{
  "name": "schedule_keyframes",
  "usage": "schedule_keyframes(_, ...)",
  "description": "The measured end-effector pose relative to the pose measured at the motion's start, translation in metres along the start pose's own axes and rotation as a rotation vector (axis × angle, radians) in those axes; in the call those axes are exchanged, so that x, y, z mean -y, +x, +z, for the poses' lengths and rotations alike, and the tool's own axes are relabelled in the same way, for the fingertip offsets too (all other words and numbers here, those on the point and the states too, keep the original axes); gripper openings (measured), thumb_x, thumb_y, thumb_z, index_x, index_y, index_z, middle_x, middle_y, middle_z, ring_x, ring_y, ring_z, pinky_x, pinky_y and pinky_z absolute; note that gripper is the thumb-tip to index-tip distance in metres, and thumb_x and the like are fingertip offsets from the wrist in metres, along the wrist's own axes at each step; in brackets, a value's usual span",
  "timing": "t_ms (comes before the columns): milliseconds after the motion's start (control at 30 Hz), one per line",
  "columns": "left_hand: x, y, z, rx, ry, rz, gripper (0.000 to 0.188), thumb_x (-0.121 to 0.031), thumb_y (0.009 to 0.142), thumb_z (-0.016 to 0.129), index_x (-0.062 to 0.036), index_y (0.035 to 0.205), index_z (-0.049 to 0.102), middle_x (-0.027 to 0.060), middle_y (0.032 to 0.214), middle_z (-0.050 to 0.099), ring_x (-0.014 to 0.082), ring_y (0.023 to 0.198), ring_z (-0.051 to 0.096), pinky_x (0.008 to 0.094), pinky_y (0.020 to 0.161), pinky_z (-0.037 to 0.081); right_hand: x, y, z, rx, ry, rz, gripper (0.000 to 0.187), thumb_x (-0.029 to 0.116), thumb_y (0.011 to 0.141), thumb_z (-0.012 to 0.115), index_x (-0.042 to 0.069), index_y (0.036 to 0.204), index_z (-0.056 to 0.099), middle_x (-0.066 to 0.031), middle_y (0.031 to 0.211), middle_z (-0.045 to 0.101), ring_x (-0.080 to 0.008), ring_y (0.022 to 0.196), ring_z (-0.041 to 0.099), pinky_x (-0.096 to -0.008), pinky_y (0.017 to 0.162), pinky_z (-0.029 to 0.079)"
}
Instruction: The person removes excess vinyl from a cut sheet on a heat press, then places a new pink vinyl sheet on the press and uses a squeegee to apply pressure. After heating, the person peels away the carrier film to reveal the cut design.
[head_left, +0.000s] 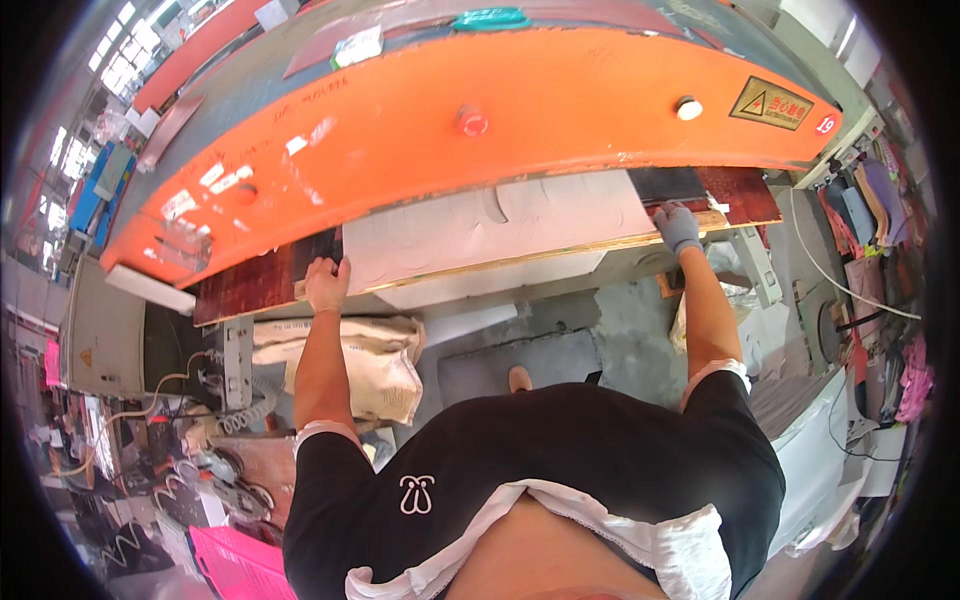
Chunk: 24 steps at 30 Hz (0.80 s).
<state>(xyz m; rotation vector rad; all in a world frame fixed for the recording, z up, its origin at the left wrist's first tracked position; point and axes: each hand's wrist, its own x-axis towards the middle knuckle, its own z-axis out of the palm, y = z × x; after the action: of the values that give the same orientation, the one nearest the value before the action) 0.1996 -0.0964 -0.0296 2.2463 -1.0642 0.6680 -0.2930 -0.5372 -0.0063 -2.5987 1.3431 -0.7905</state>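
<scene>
A wide board (480,268) with a wooden front edge lies under the orange press beam (560,105). A pale pinkish sheet (450,232) covers most of it, with curved cut lines and a dark slit showing. My bare left hand (327,284) is closed on the board's left front corner, beside a black strip (317,250). At the right front corner, my right hand (678,226), in a grey glove, is closed on the board next to another black part (665,185). The undersides of both grips are hidden.
Dark red table ends (245,288) stick out on both sides. Below the board are brown paper sacks (385,370) and a grey floor mat (520,362). A pink basket (240,565) stands lower left. Coloured material pieces (870,200) hang at right. The beam carries a red button (472,121).
</scene>
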Motion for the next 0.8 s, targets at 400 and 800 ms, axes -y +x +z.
schedule_keyframes(400,-0.037,-0.153,-0.105,-0.073,-0.047,0.086,0.032,-0.022,0.070,0.067,-0.0096,0.054,0.043,0.0071,0.063,0.045,0.0295,0.061,0.049,0.0433,0.055,0.038,0.057,-0.116,-0.031,-0.219,0.289,0.162,0.041,0.029,0.083,0.061,-0.002,0.109,0.057,-0.0180,0.105,0.061,-0.0238,0.093,0.059,-0.0352,0.080,0.046)
schedule_keyframes(800,-0.062,-0.294,-0.198,-0.040,-0.057,0.089,0.031,-0.018,0.067,0.068,-0.0108,0.054,0.041,0.0066,0.061,0.042,0.0279,0.060,0.045,0.0408,0.054,0.034,0.418,-0.200,0.025,0.213,0.146,-0.039,0.065,0.046,0.063,0.070,0.003,0.108,0.055,-0.0220,0.108,0.056,-0.0322,0.101,0.055,-0.0413,0.086,0.043)
